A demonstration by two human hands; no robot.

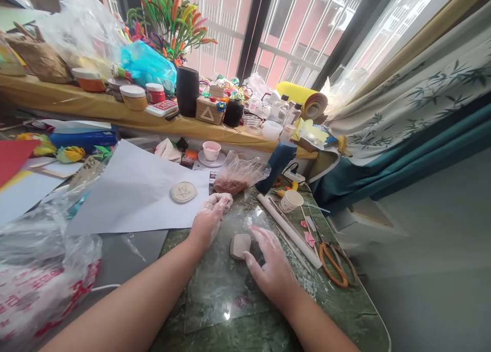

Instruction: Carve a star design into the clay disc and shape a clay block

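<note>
A squarish grey lump of clay (241, 246) lies on a clear sheet (215, 290) over the green tabletop. My right hand (270, 262) is beside it, thumb and fingers apart, the thumb close to the lump's right edge. Whether the thumb touches it I cannot tell. Further back, my left hand (212, 215) is closed with its fingers curled together; what they hold, if anything, is hidden. Pale residue coats both hands. To the left, a round clay disc (183, 192) marked with a star rests on white paper (134, 198).
A white roller (289, 232), thin sticks, a paper cup (291, 201) and orange-handled scissors (333, 265) lie along the right side. Behind my hands sits a plastic bag of reddish-brown material (240, 173). A crumpled plastic bag (42, 275) is at left; jars crowd the windowsill (153, 117).
</note>
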